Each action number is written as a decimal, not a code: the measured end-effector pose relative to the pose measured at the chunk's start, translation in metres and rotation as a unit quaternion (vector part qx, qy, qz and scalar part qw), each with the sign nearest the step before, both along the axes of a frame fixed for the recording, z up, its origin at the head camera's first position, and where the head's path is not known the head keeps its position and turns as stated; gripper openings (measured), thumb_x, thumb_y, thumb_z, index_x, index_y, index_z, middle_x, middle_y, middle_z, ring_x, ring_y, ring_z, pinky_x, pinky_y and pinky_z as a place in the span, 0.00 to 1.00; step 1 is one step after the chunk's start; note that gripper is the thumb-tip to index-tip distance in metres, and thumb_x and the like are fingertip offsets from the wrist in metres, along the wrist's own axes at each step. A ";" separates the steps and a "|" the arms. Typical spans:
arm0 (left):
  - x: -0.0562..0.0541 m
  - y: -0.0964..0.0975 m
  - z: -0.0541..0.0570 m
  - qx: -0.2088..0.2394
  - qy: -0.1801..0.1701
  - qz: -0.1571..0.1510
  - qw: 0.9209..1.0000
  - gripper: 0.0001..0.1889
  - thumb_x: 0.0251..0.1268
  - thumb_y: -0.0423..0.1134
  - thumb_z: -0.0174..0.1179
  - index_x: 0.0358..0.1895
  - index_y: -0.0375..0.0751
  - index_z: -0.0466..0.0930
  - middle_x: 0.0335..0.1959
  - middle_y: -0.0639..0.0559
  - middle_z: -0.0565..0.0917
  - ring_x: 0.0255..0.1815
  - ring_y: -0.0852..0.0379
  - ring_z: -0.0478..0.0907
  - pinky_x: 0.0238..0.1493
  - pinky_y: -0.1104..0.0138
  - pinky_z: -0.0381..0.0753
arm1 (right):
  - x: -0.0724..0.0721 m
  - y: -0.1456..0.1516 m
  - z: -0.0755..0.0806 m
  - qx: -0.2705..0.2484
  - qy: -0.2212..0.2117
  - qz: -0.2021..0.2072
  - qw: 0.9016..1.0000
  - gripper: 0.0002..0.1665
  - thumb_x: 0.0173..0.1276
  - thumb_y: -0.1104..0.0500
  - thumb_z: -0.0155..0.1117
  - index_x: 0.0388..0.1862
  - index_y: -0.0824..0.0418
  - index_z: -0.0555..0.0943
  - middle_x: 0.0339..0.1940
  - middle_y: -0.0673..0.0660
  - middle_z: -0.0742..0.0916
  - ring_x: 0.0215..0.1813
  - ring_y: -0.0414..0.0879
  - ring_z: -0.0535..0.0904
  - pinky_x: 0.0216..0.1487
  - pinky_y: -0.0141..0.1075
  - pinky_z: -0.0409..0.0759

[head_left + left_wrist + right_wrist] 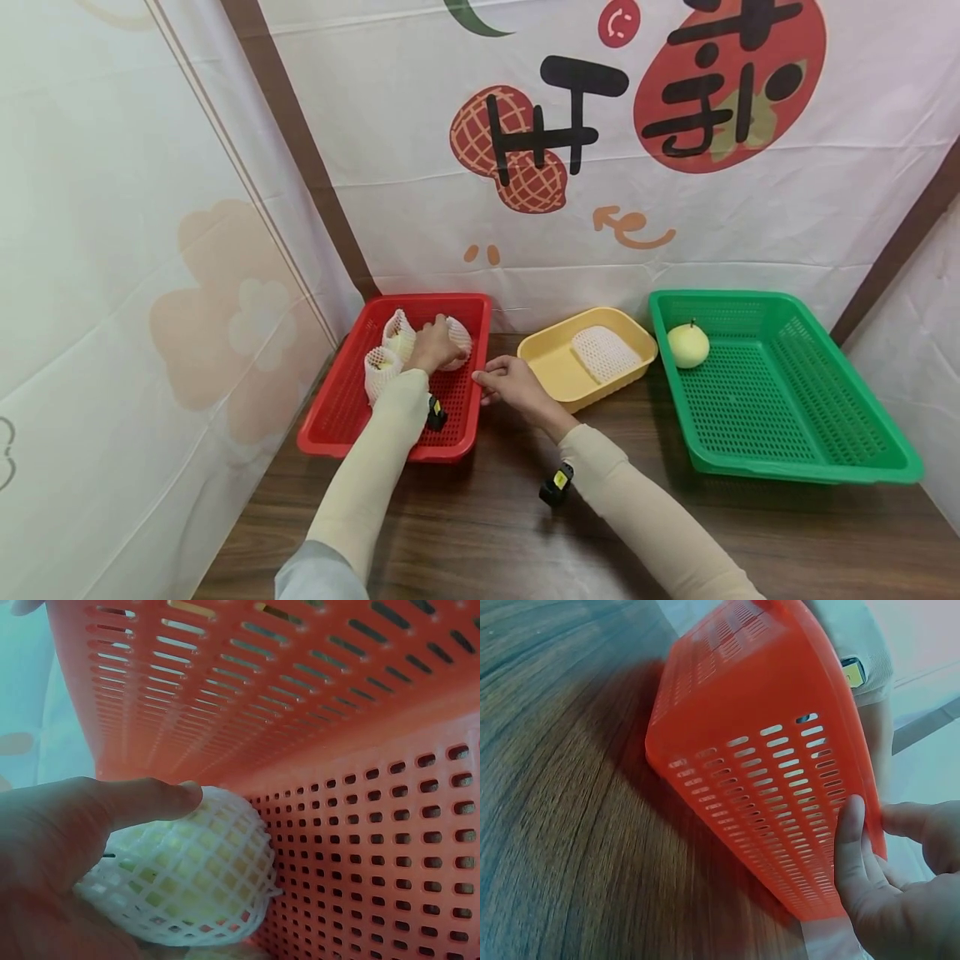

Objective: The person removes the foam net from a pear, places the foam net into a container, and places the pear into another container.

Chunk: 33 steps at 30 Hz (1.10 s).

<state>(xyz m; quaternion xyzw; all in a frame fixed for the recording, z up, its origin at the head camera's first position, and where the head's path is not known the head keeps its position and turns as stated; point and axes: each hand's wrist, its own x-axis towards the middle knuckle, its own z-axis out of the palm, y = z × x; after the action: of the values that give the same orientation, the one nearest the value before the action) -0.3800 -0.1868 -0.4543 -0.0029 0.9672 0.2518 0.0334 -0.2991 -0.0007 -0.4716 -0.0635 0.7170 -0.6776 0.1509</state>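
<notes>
Inside the red basket [351, 350], my left hand [432, 346] grips a pale pear in a white foam net [210, 862]. The thumb [161, 801] lies over the top of it in the left wrist view, and the other fingers are mostly hidden. Two more netted pears, one farther back [400, 337] and one nearer [379, 371], stand to the left of that hand. At the basket's right side my right hand [517, 383] pinches the rim [861, 742], with its fingers against the slotted outer wall and its thumb over the edge.
A yellow tray [546, 367] beside the red basket contains an empty-looking foam net [603, 354]. Farther right stands a green basket [750, 392] with one bare pear [687, 346] at its left side. A printed cloth [405, 217] hangs behind the wooden table [480, 517].
</notes>
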 end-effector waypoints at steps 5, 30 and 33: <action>0.002 0.001 0.001 0.022 -0.007 -0.009 1.000 0.46 0.67 0.41 0.73 0.80 0.30 0.55 0.76 0.24 0.66 0.72 0.29 0.72 0.73 0.40 0.74 | -0.001 -0.001 -0.001 -0.025 -0.015 -0.001 1.000 0.21 0.76 0.63 0.68 0.60 0.74 0.75 0.40 0.62 0.90 0.30 0.42 0.87 0.52 0.54 0.90; 0.001 0.001 -0.004 0.016 -0.013 -0.019 1.000 0.41 0.65 0.41 0.74 0.78 0.36 0.63 0.72 0.28 0.70 0.68 0.32 0.75 0.71 0.40 0.75 | 0.001 -0.003 -0.002 -0.055 -0.023 -0.001 0.998 0.23 0.77 0.63 0.67 0.63 0.76 0.72 0.41 0.60 0.88 0.32 0.42 0.86 0.40 0.42 0.92; 0.001 0.001 -0.004 0.008 -0.010 -0.022 1.000 0.41 0.65 0.42 0.74 0.77 0.36 0.63 0.72 0.27 0.70 0.68 0.31 0.75 0.71 0.39 0.75 | 0.001 -0.003 -0.001 -0.051 -0.022 -0.001 0.998 0.23 0.77 0.63 0.67 0.63 0.75 0.73 0.42 0.61 0.88 0.32 0.43 0.86 0.40 0.42 0.92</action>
<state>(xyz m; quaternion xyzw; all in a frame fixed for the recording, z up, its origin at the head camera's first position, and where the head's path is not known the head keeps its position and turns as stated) -0.3786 -0.1860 -0.4585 0.0164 0.9646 0.2586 0.0487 -0.2979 -0.0037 -0.4730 -0.0551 0.6778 -0.7148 0.1628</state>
